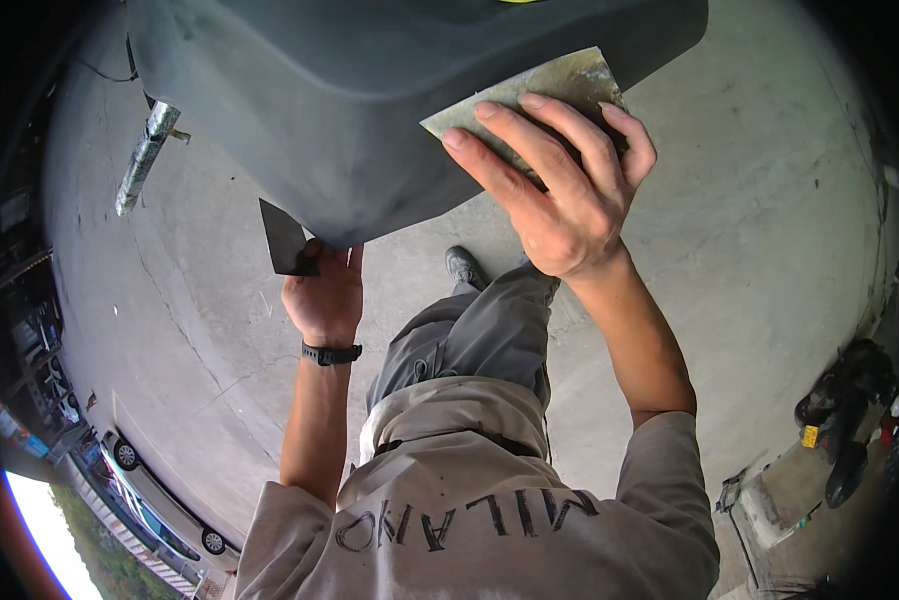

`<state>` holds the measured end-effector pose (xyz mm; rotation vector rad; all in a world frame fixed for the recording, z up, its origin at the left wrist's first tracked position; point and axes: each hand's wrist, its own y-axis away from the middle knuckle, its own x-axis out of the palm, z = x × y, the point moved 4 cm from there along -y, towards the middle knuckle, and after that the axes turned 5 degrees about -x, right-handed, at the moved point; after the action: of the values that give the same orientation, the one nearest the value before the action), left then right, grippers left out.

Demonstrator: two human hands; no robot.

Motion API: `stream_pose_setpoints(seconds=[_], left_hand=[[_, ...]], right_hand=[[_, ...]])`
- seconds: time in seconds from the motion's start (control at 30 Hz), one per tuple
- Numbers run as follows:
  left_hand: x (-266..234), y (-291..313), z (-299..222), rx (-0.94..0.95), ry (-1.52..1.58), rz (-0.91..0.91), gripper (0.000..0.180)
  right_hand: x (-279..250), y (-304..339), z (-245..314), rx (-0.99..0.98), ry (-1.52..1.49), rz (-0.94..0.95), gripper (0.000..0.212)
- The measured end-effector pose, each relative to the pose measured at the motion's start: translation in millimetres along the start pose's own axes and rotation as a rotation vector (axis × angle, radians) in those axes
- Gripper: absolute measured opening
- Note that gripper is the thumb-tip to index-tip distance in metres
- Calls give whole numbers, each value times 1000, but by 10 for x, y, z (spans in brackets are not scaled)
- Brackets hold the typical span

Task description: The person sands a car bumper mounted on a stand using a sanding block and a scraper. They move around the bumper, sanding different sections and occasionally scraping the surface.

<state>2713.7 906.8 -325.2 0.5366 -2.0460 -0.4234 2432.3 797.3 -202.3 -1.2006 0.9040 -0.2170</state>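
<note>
A large dark grey moulded panel (339, 130), shaped like a car bumper, fills the upper part of the view. On its right side, my right hand (569, 190) grips a thin, stiff, four-cornered sheet (569, 78). This sheet is beige-grey with pale residue near one corner; its face lies against or just over the panel, and I cannot tell its kind. My left hand (326, 300), with a black watch on the wrist, is under the panel's lower tip. Its fingers hold a dark, thin, sharp-cornered sheet (285, 240). The panel hides part of those fingers.
A silvery metal tube (147, 158) with a small side bolt juts out left of the panel. My shoe (464, 267) stands on the concrete floor (749, 260) below. A light-coloured car (159, 500) is at the lower left. Dark objects (849, 410) lie at the right edge.
</note>
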Motion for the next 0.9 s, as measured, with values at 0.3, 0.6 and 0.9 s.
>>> stream_pose_setpoints(seconds=[0.3,0.6,0.9], left_hand=[[56,39,-27,-13,19,103,31],[122,72,-31,-18,20,137,30],[161,76,-33,1,12,188,32]], right_hand=[[29,37,-40,28,-55,33,16],[-84,-125,-51,20,-29,-8,20],[-124,-92,-72,53,-63,52,17]])
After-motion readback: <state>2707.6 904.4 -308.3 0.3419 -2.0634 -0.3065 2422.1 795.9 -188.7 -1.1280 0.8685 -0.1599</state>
